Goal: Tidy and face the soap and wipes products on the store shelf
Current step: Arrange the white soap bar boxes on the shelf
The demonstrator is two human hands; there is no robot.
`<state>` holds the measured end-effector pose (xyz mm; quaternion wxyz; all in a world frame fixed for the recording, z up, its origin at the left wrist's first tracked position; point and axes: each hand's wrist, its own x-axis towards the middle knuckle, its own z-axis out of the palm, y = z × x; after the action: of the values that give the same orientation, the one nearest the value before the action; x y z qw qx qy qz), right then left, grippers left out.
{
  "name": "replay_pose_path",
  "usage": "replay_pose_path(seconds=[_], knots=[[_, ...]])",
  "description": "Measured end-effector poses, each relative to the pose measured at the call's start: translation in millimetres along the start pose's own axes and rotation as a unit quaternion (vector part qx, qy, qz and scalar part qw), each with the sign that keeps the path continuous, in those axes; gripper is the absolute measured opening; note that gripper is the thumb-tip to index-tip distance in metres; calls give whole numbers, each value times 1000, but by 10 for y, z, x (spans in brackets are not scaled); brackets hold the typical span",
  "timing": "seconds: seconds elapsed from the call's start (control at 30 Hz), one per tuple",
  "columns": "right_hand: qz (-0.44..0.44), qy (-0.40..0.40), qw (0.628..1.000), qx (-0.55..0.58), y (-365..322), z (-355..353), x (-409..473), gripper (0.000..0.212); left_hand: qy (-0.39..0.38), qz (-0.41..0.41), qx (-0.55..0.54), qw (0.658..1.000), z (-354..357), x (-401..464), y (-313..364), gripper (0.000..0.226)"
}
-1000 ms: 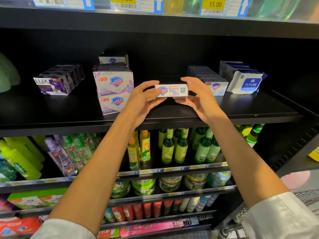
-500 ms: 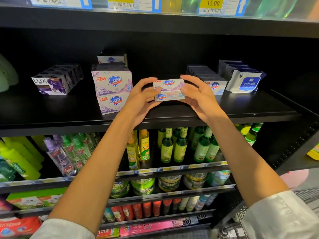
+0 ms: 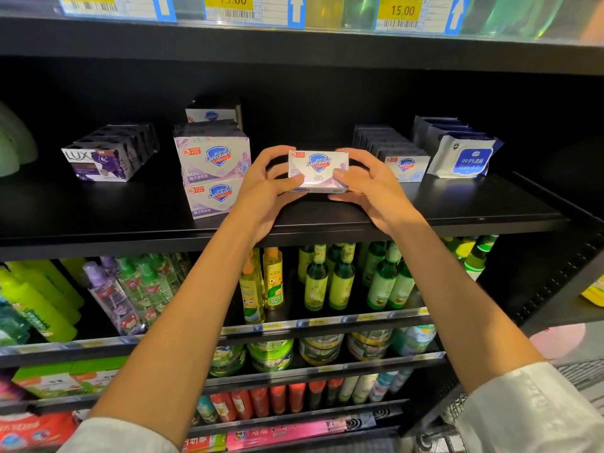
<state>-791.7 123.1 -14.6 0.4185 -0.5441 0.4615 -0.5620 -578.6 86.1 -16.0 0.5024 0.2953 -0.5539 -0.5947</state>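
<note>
A white and lilac Safeguard soap box stands with its front face towards me, just above the black shelf. My left hand grips its left end and my right hand grips its right end, thumbs on the front. To its left is a stack of two Safeguard soap packs, with another box behind. Further left lies a row of purple Lux soap boxes. To the right sits a row of blue Safeguard soap boxes, then wipes packs.
The shelf above carries yellow price tags. Below are rows of green and yellow bottles, clear sanitizer bottles and round tins. A wire cart stands at the lower right.
Both hands have tipped the soap box from showing its narrow side to showing its broad front face, staying at the same spot on the shelf.
</note>
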Motion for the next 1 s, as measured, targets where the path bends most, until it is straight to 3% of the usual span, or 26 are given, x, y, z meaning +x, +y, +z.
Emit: replay_pose_path(seconds=[0.17,0.27,0.4,0.5,0.67,0.77,0.9,1.0], knots=[[0,15,1000,-2,5,-31,17,45,-7,16,52,999,16,-21,2,55],[-2,21,1000,-12,28,-63,27,45,25,19,163,986,49,-63,22,63],[-3,36,998,-48,61,-62,70,47,44,89,384,918,-4,-265,-14,67],[-6,43,995,-94,78,-42,122,47,-19,120,485,866,-91,-426,-56,50],[-1,41,981,-192,58,27,249,50,-124,143,628,755,-156,-495,-78,64],[13,53,973,-223,72,58,422,53,-162,148,635,741,-238,-452,-60,56],[15,69,962,-264,57,36,673,28,-183,136,639,735,-331,-386,-19,59],[12,75,962,-263,109,52,883,40,-173,118,635,744,-367,-365,-33,62]])
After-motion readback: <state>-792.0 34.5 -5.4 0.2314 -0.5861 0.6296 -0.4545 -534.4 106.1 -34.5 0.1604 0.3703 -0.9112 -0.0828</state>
